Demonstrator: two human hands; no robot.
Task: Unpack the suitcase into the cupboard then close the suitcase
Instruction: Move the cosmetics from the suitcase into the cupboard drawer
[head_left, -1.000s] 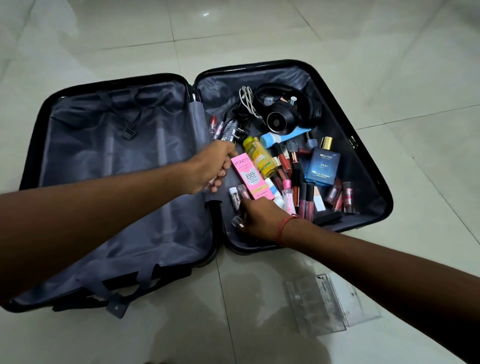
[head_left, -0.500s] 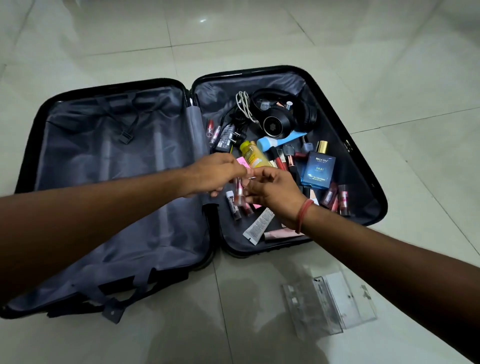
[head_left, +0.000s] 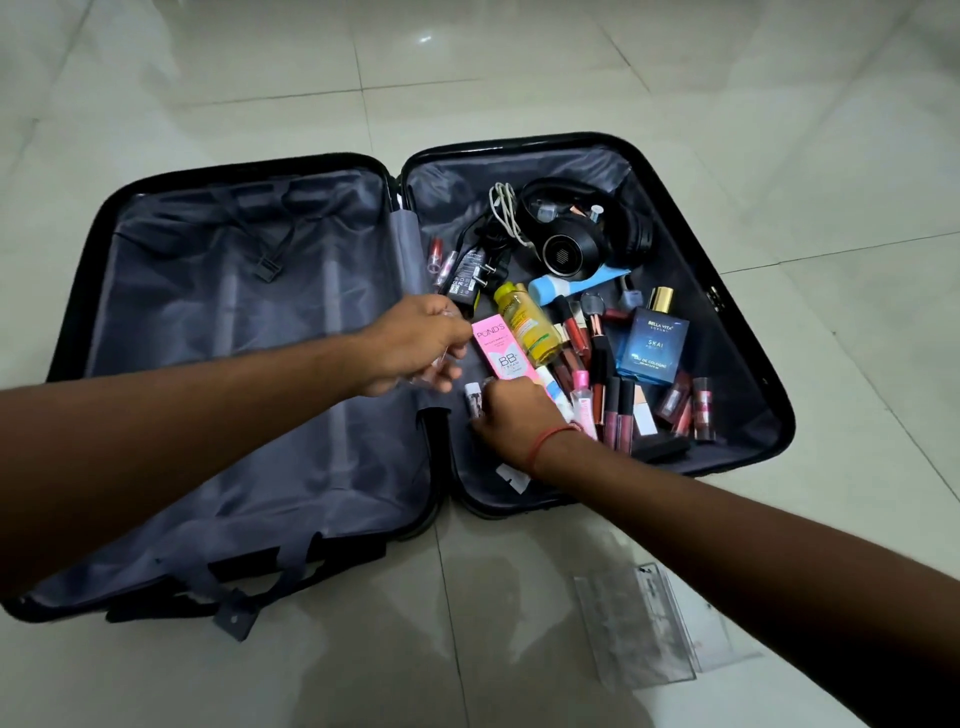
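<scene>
The black suitcase (head_left: 234, 312) lies open on the tiled floor. Its left half holds nothing but grey lining, while the right half is full of cosmetics. My left hand (head_left: 415, 343) hovers over the hinge and grips a few small clear tubes. Just below it, my right hand (head_left: 511, 423) reaches down with curled fingers onto a small white-capped tube (head_left: 472, 400). Beside the hands lie a pink Pond's box (head_left: 496, 348) and a yellow bottle (head_left: 527, 322). The fingertips of my right hand are hidden.
Black headphones (head_left: 571, 249), a white cable and a charger (head_left: 467, 275) fill the far part of the right half. A blue cologne box (head_left: 652, 343) and several lip glosses (head_left: 618, 410) lie to the right. A clear plastic case (head_left: 639, 634) rests on the floor nearby.
My right hand met my left hand half a second ago, then dropped back to the small tubes near the suitcase's front. My left hand stayed over the hinge, still gripping.
</scene>
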